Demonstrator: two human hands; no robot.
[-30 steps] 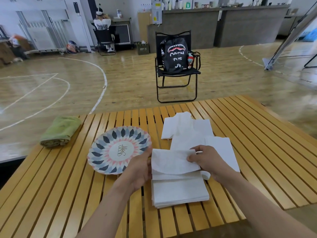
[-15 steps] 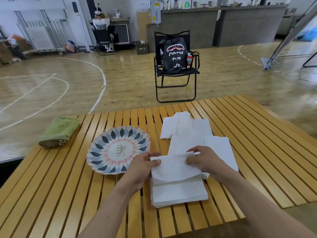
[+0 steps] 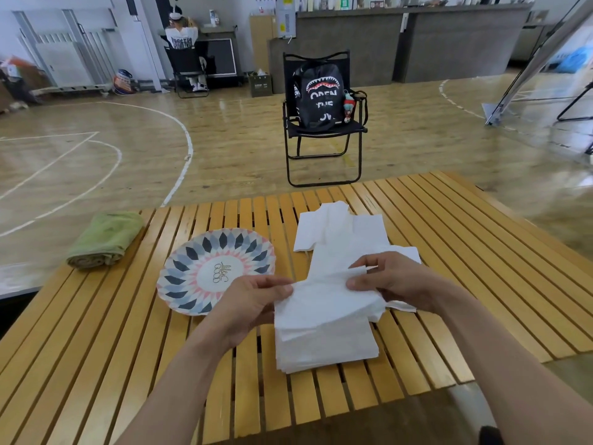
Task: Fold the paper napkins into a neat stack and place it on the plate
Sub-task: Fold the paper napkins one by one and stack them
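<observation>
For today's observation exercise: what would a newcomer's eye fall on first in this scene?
Probably the two hands, left hand and right hand, pinching a white napkin above the folded stack at the table's near edge. Next, the patterned plate left of the stack holds no napkins, and a black backpack sits on the chair beyond the table.

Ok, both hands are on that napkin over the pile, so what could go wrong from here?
1. The napkin is thin and pinched between the left hand and right hand; it could tear or fold crooked.
2. The stack under it could get pushed askew.
3. The loose napkins behind lie unevenly, so the pile may end up untidy.
</observation>
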